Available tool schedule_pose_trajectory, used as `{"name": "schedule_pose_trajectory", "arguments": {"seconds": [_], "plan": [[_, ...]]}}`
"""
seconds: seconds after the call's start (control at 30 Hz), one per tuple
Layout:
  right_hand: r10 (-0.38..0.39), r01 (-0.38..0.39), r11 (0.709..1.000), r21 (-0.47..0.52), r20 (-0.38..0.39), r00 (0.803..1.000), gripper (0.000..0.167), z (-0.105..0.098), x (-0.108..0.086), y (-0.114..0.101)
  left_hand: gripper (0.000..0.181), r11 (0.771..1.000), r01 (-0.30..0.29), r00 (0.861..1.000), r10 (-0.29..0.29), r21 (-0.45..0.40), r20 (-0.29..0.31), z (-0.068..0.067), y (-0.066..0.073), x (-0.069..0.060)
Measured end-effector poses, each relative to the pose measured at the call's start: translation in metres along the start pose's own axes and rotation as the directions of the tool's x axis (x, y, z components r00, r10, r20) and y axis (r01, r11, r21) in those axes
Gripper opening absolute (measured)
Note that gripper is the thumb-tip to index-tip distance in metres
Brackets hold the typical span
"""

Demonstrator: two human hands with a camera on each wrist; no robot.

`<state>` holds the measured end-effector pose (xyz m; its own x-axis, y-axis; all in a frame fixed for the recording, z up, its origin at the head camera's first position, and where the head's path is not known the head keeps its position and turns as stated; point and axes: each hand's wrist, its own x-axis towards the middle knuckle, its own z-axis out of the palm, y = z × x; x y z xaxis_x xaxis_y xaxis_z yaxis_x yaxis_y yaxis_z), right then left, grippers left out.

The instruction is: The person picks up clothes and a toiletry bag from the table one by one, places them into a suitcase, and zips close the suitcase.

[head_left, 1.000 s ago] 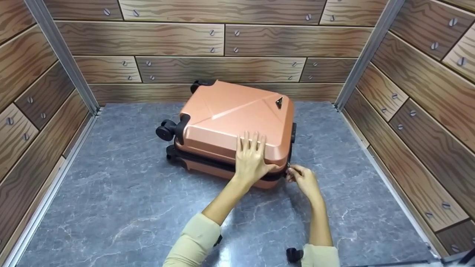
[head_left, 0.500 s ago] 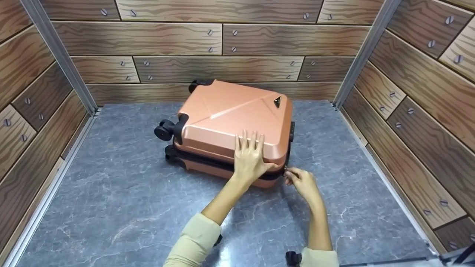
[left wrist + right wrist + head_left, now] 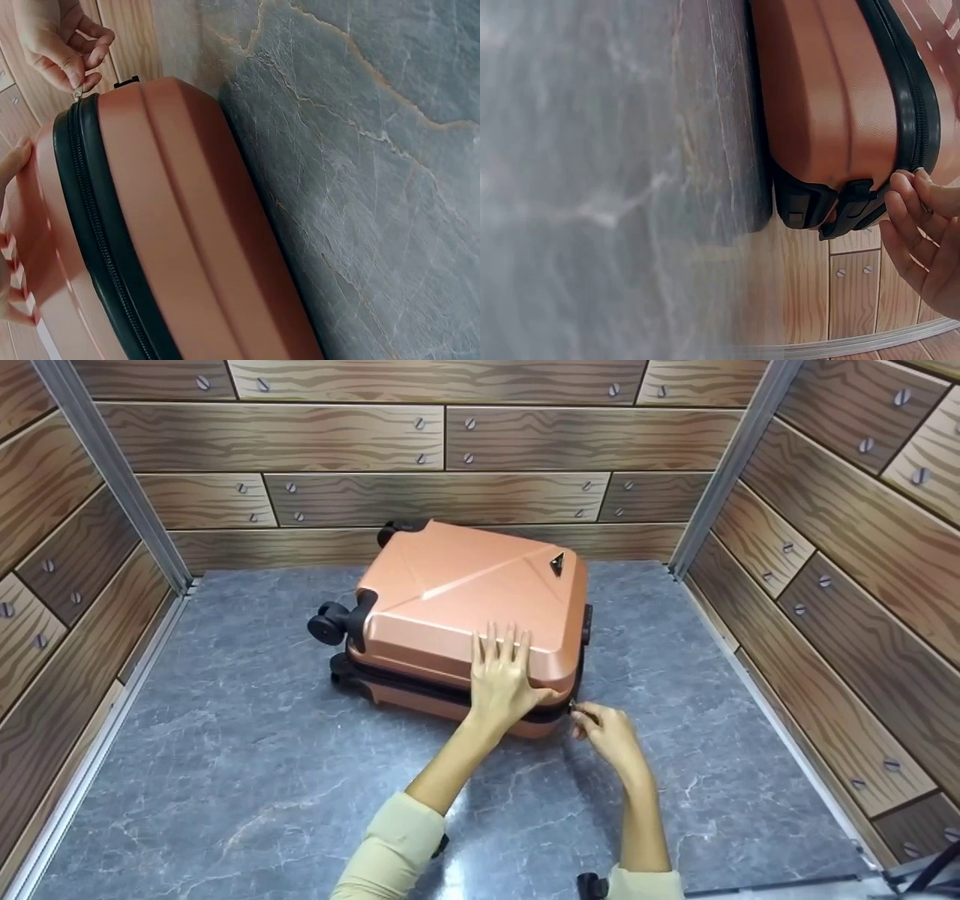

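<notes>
Three-sided booth, wood-plank pattern on back wall (image 3: 337, 435), left wall (image 3: 67, 551) and right wall (image 3: 840, 540). Planks mix light and dark brown, dark seams, slotted screw heads (image 3: 866, 445) near the ends (they look printed). Grey metal posts (image 3: 112, 480) at both rear corners. Counter (image 3: 247, 765) is blue-grey marble pattern, pale veins. Pale strips (image 3: 101, 746) run along its left and right edges. Bright glare (image 3: 454, 877) near the front edge, roughly mid-width. Dark item (image 3: 930, 876) at the front right corner, cut off, can't identify.

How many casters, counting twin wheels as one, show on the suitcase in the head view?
3 on the suitcase: a far upper caster, a near upper caster and a lower caster beneath the near one. Another may be hidden.
</notes>
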<state>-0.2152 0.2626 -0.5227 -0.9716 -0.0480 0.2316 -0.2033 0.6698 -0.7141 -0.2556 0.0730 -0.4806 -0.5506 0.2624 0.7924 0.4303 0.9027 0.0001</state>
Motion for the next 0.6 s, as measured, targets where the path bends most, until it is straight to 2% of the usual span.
{"name": "schedule_pose_trajectory", "arguments": {"seconds": [0.37,0.6], "plan": [[-0.085,0.086,0.988,-0.13,0.01,0.996,0.012,0.003,-0.006,-0.008,0.094,1.0,0.009,1.0,-0.009,-0.009,0.009,0.0,0.001,-0.001],[-0.101,0.106,0.99,-0.097,0.053,0.993,0.012,0.003,-0.011,-0.015,0.096,1.0,0.008,1.0,-0.009,-0.02,-0.007,0.001,0.0,0.0]]}}
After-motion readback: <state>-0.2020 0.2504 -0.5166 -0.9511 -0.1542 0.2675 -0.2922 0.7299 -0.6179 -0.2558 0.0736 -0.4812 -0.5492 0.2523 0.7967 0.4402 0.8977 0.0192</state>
